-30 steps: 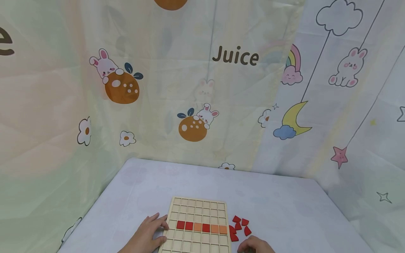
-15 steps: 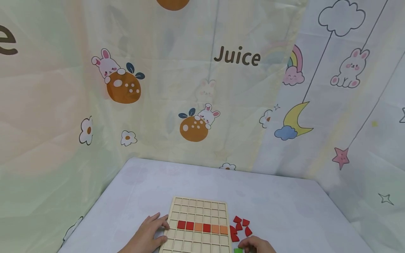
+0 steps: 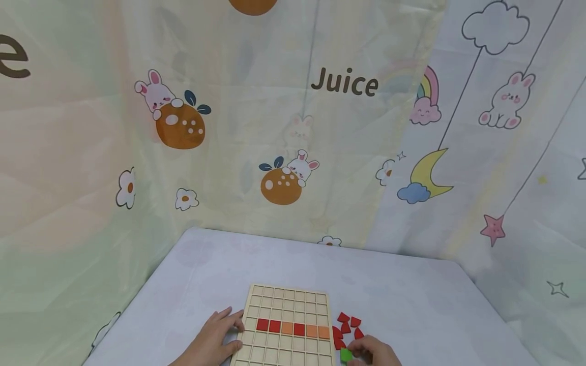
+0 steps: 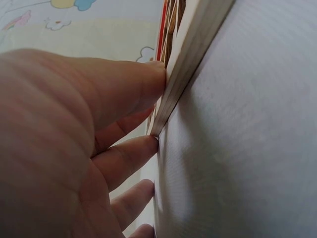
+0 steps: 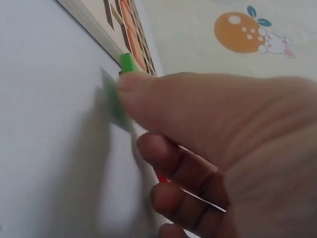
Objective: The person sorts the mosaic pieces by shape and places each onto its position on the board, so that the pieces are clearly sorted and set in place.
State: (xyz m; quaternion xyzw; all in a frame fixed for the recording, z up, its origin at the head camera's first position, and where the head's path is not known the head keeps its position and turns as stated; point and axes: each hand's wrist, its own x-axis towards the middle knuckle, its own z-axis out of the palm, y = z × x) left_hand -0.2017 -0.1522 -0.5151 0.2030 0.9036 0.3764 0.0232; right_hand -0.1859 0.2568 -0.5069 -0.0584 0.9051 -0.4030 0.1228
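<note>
A wooden grid board (image 3: 286, 351) lies on the table, with a row of red square tiles (image 3: 274, 326) and orange tiles (image 3: 311, 331) across its middle. My left hand (image 3: 215, 333) rests along the board's left edge; in the left wrist view, the thumb and some fingertips touch the wooden side, the other fingers stretched out. My right hand (image 3: 373, 351) pinches a green square tile (image 3: 346, 355) between thumb and fingers, just right of the board. In the right wrist view the green tile (image 5: 127, 62) sticks out past the thumb, above the table, its far part hidden.
Several loose red quarter-round pieces (image 3: 355, 322) lie right of the board, close to the right hand. The pale cloth-covered table (image 3: 412, 290) stretches beyond, with a printed curtain (image 3: 229, 112) hanging behind it.
The green tile, out of sight at first, has come into view in the right hand and moved slightly up the table. The left hand and board stay in place.
</note>
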